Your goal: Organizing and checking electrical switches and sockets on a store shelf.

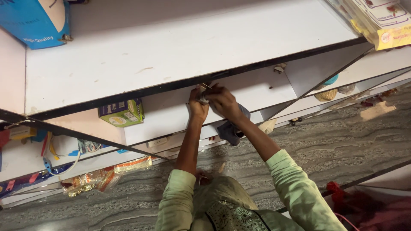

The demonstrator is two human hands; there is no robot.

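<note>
Under the front edge of the white shelf (171, 47) I see both hands raised together against the dark strip that runs along it. My left hand (198, 107) is curled round a small pale piece of metal (202, 95), fingers closed, though the piece is so small and so covered that I cannot make out what it is. My right hand (222, 102) sits just beside it, touching the same spot, fingers bent over; whether it grips anything of its own I cannot tell, since the knuckles hide the palm. A dark grey cloth (229, 128) hangs below the right wrist, partly behind the forearm, and I cannot see what holds it up. Both sleeves are light green.

Lower down, on the next shelf, a green box (122, 113) stands near the back, well apart from the hands. A blue box (38, 21) is cut off at the top left corner, and a yellow packet (385, 25) is cut off at the top right. Shiny wrappers (102, 175) lie on the grey stone floor (342, 141), blurred.
</note>
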